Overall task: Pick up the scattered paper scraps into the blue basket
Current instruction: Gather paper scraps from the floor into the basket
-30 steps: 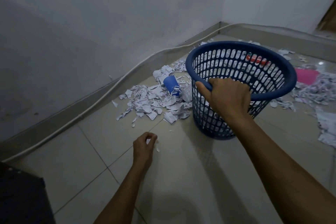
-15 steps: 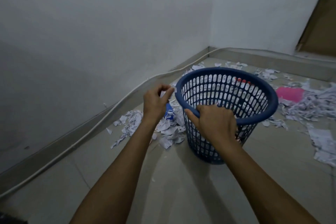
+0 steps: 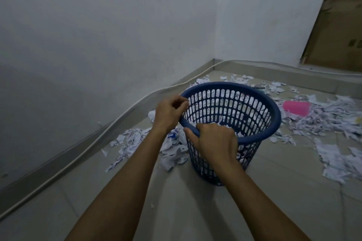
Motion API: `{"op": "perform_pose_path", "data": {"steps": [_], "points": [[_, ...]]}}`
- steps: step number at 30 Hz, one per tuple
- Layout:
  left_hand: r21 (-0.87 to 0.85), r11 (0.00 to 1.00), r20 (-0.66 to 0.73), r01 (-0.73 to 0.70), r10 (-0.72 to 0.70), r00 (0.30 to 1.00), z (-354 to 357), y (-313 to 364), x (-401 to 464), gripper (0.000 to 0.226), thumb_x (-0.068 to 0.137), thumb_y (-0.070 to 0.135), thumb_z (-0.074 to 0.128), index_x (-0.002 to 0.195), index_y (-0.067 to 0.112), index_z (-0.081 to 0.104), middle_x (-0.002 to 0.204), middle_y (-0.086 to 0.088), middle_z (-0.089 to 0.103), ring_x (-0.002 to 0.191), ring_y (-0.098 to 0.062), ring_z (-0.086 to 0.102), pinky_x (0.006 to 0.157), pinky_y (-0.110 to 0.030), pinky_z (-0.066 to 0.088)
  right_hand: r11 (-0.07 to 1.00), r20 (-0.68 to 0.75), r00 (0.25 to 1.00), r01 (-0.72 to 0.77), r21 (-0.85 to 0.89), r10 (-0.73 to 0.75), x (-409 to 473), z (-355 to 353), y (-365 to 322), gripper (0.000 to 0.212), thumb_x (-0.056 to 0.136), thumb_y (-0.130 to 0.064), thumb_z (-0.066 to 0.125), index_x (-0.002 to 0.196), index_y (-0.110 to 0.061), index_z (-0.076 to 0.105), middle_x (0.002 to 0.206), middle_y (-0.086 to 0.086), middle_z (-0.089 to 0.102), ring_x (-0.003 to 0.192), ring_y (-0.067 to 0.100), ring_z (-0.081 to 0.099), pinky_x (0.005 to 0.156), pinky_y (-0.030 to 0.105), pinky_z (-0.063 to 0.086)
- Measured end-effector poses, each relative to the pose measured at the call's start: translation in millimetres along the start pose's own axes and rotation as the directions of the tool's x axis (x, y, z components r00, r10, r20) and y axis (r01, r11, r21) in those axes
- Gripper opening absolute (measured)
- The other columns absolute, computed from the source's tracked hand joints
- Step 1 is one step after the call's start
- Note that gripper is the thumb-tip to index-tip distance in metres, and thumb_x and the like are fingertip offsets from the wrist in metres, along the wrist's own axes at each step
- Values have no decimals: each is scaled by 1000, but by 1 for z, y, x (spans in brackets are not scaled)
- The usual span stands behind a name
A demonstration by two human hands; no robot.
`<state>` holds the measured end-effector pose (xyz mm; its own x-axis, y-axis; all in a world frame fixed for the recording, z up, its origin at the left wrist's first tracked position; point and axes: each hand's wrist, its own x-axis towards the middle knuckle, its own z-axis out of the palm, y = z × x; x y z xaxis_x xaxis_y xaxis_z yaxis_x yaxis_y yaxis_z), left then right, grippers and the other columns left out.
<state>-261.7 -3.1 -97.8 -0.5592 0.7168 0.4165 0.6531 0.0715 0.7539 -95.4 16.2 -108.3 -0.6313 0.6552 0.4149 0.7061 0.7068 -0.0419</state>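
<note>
Blue slotted plastic basket: right hand grips near rim; left hand, fingers curled at rim, contents indiscernible; torn white paper scraps alongside.

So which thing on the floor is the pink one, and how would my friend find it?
Start at the blue basket in the room's corner, gripped at its rim by the right hand. Look to its right, into the heap of white paper scraps. The pink thing lies there, the only bright pink, smooth-sided object among the torn white paper.
</note>
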Motion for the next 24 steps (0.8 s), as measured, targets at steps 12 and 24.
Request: {"op": "perform_pose_path", "data": {"steps": [12,24], "points": [[189,896,10,401,-411,912,-16,-162,-187,10,88,20,70,96,23,73,90,3,68,79,-8,64,74,-27,51,998,-50,999,13,-55,-15,4,5,-3,61,96,-72,25,73,-25,57,55,-5,43,53,17,48,55,28,35],[436,852,56,290,-347,936,-1,-196,-267,14,91,28,66,103,22,71,96,5,60,85,-15,59,74,-34,49,998,-68,997,27,-64,-31,5,11,-3,64,97,-71,24,73,-24,59,55,-3,47,53,18,50,57,29,38]]}}
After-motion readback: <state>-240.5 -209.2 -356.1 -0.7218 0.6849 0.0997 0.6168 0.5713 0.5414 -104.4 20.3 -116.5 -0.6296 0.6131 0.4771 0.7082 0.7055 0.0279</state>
